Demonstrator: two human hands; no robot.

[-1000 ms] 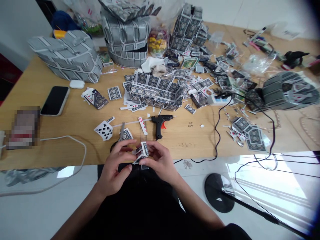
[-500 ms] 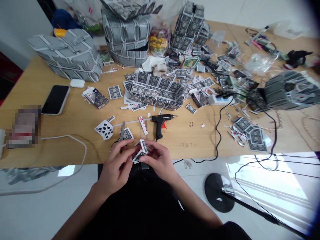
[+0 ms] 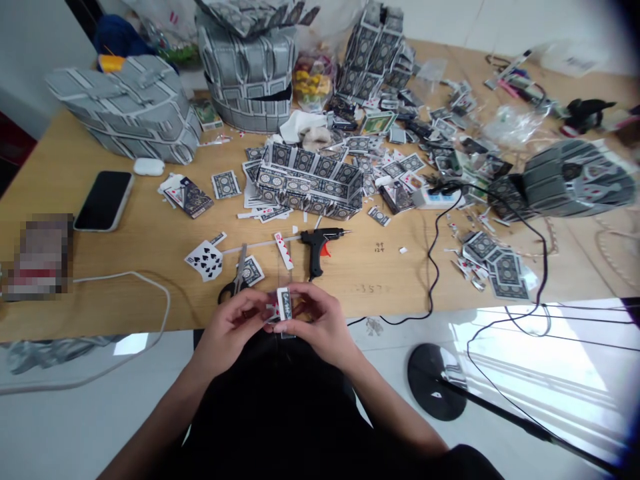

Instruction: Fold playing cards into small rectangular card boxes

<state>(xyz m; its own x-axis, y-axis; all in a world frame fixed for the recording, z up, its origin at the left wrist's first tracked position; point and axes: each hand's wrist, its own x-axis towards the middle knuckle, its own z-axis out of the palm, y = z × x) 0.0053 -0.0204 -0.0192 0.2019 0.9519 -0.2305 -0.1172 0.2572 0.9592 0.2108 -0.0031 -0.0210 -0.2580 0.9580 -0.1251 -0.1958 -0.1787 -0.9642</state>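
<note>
The left hand (image 3: 227, 333) and right hand (image 3: 320, 325) pinch a folded playing card (image 3: 285, 305) between them at the near edge of the surface (image 3: 400, 287). Scissors (image 3: 243, 260) lie just beyond the left hand; a glue gun (image 3: 315, 252) lies beyond the right, nozzle pointing right. Farther back sits an open-topped box (image 3: 309, 185) built from playing cards.
</note>
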